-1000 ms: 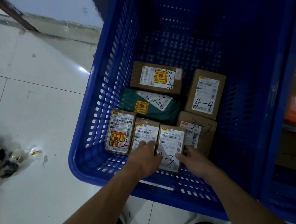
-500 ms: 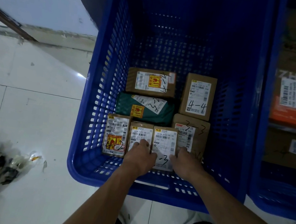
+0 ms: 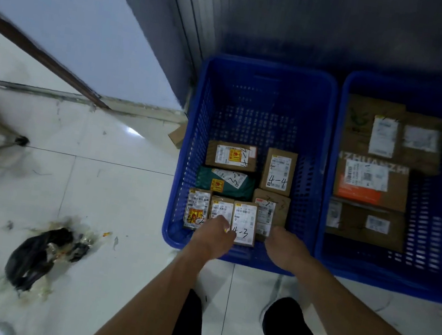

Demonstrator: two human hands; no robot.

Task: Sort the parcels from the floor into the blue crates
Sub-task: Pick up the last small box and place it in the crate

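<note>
4-3 parcel [image 3: 245, 219] lower middle of frame, front row in left crate [image 3: 269, 67]. Left hand [image 3: 213, 238] curled at its left edge, right hand [image 3: 285, 247] just beside. Actual grip? Can't tell tbh. Best bet: square it flush with neighbours, label up.

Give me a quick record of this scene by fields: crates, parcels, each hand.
left crate: blue perforated plastic crate, seven small labelled parcels inside
right crate: second blue plastic crate, larger cardboard boxes inside
left hand: on front-row parcels beside the brown parcel marked 4-3; grip unclear
right hand: beside the brown cardboard box right of it; grip unclear
floor: crumpled black plastic bag
</note>
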